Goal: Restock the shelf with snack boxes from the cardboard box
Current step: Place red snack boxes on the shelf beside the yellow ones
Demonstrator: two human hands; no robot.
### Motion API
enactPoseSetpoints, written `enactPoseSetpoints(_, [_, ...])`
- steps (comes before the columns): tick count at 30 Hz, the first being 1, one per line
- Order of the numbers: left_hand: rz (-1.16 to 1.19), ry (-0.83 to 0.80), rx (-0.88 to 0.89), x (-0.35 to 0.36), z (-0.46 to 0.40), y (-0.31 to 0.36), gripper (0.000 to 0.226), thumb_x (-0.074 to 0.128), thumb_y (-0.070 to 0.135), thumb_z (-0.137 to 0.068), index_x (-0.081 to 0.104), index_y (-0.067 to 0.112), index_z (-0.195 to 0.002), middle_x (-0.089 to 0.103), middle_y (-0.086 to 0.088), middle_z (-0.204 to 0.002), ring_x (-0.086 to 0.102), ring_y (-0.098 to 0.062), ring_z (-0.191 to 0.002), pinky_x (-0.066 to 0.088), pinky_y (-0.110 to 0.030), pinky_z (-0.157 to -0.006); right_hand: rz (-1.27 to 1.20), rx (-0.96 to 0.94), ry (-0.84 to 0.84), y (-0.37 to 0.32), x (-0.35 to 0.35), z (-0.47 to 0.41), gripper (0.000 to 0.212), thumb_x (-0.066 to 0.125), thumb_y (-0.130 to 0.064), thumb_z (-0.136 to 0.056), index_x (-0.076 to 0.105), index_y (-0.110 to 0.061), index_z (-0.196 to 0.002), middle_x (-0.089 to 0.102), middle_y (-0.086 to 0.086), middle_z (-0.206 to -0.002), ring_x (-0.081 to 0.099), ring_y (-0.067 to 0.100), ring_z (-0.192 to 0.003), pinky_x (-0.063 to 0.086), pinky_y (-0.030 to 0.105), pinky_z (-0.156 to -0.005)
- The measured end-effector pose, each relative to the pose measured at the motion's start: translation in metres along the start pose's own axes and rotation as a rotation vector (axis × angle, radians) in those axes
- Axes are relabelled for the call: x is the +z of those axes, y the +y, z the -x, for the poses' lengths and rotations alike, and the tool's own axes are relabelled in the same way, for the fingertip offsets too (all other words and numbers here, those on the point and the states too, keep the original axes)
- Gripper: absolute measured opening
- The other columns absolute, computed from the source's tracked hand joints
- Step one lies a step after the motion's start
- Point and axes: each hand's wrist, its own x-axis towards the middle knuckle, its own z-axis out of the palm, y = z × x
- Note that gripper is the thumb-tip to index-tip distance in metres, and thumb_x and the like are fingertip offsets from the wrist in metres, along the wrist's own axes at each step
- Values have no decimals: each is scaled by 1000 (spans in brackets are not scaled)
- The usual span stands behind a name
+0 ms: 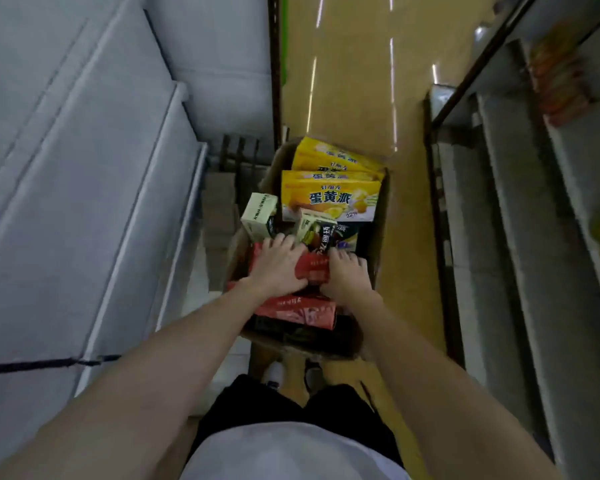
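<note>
The shelf point(520, 216) ran along my right, its tiers mostly bare and blurred; a grey cabinet point(84, 168) stood to my left. Between them, on the floor point(354, 81) ahead of my feet, sat the carton point(381, 237), open and crowded. At its far end two big yellow boxes point(329, 199) stood on edge, one behind the other. Nearer lay two small pale boxes point(258, 214), tilted, then the red boxes point(297, 311) stacked flat at my end.

My left hand point(278, 268) lay over the top red box point(314, 268), fingers curled round its left end; my right hand point(349, 275) curled round its right end. So each grip was clenched on that one box, still down inside the carton.

I judged it light and stiff: thin printed card, likely glossy and a little slick, apt to dent if squeezed hard. Holding it by the two short ends seemed right, with pressure on the edges and not the broad face. The yellow ones looked bulkier and would probably want both hands at the sides.
</note>
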Motion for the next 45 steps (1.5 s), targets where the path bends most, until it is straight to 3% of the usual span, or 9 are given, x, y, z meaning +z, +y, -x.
enactPoseSetpoints(4, [46, 28, 157, -21, -4, 21, 71, 61, 56, -84, 43, 25, -145, 47, -6, -139, 35, -28, -131, 26, -44, -110, -51, 105, 132, 19, -13, 33, 75, 70, -42, -83, 34, -17, -145, 47, 9, -139, 43, 34, -129, 30, 49, -107])
enactPoseSetpoints(11, [-175, 163, 488, -67, -7, 86, 69, 53, 53, -92, 38, 21, -150, 50, -10, -138, 37, -31, -134, 26, -50, -110, -182, 291, 347, 64, -35, 109, 68, 65, -43, -85, 40, -24, -145, 47, 11, -128, 44, 34, -122, 33, 45, -102])
enactPoseSetpoints(15, [-284, 264, 677, -91, 3, 151, 67, 49, 55, -91, 44, 16, -146, 57, -12, -125, 48, -34, -118, 35, -49, -99, -213, 387, 465, 97, -47, 171, 69, 63, -32, -87, 37, -24, -150, 47, 11, -135, 41, 34, -129, 28, 44, -108])
enactPoseSetpoints(19, [-398, 289, 832, -94, 36, 244, 67, 35, 59, -97, 37, 17, -149, 54, -11, -130, 46, -31, -120, 37, -46, -95, -215, 538, 521, 137, -33, 263, 70, 61, -34, -93, 28, -24, -154, 40, 12, -149, 34, 33, -137, 24, 43, -114])
enactPoseSetpoints(25, [-501, 325, 1061, -68, 150, 402, 64, 30, 56, -102, 26, 20, -154, 47, -10, -143, 42, -29, -130, 33, -47, -104, -203, 806, 593, 177, 31, 451, 60, 41, -41, -103, 18, -26, -157, 26, 12, -159, 23, 32, -145, 15, 45, -120])
enactPoseSetpoints(32, [-510, 341, 1427, -14, 318, 572, 56, 28, 52, -102, 32, 24, -151, 50, -13, -139, 44, -31, -129, 34, -47, -104, -215, 1135, 612, 193, 122, 689, 55, 30, -45, -105, 16, -29, -157, 20, 10, -162, 21, 28, -148, 8, 43, -121])
enactPoseSetpoints(39, [-408, 335, 1674, 22, 477, 689, 55, 25, 54, -102, 32, 31, -152, 54, -12, -137, 47, -31, -126, 36, -45, -102, -118, 1389, 571, 178, 180, 876, 57, 40, -42, -102, 22, -29, -154, 35, 10, -154, 35, 32, -138, 24, 44, -112])
enactPoseSetpoints(45, [-374, 368, 1839, 49, 589, 761, 52, 26, 55, -102, 39, 32, -147, 53, -11, -137, 46, -29, -128, 34, -44, -103, -148, 1598, 636, 168, 235, 990, 62, 55, -36, -97, 27, -32, -152, 37, 4, -155, 32, 25, -142, 22, 43, -115])
